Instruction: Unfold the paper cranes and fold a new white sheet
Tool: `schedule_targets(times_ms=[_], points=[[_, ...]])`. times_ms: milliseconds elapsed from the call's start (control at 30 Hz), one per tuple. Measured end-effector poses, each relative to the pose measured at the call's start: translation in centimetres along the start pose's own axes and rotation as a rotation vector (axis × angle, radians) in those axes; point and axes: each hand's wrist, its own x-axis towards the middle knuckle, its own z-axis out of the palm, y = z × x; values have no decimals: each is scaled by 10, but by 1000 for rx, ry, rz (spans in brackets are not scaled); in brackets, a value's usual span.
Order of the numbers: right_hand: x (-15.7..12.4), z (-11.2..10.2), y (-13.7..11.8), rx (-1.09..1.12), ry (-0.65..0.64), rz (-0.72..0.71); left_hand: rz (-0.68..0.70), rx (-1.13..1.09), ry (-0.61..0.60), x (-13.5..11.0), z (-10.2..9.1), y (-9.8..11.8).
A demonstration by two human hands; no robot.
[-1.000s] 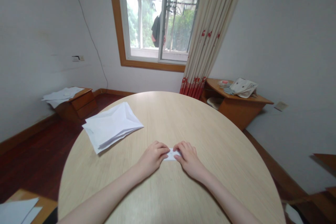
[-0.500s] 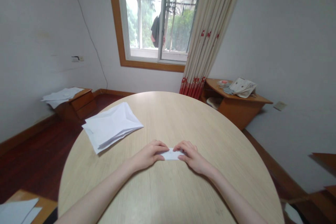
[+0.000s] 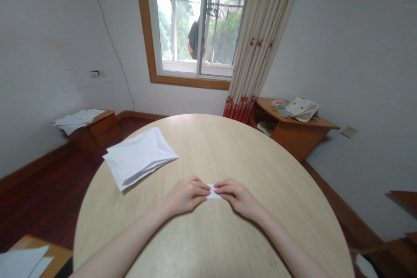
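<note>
A small folded piece of white paper (image 3: pixel 213 194) lies flat on the round wooden table (image 3: pixel 208 243), in front of me. My left hand (image 3: pixel 189 195) grips its left end, fingers on top and thumb at the near edge. On the right end, my right hand (image 3: pixel 237 198) holds it in much the same way, fingertips pressed on the paper. Only a narrow strip shows between the two sets of fingertips; the ends are hidden under my hands. Farther left on the tabletop rests a stack of white paper sheets (image 3: pixel 140 156), with creased, uneven edges.
Beyond the table's far left stands a small wooden cabinet (image 3: pixel 102 129) with papers on it. A corner desk (image 3: pixel 293 139) at the right bears a cloth bag (image 3: pixel 302 109). More white sheets (image 3: pixel 22 263) lie on a wooden surface at the lower left. A curtain (image 3: pixel 257 43) hangs beside the window.
The fingers of both hands have slid inward over the paper, toward each other, so less of it shows between them. The stack of sheets has stayed put.
</note>
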Motion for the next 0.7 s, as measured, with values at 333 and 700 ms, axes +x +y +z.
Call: schedule_targets(times_ms=[333, 700], points=[[-2, 1, -5, -111, 14, -48, -10, 54, -21, 3, -3, 5], [-1, 5, -9, -162, 21, -49, -83, 94, 13, 4, 1, 14]])
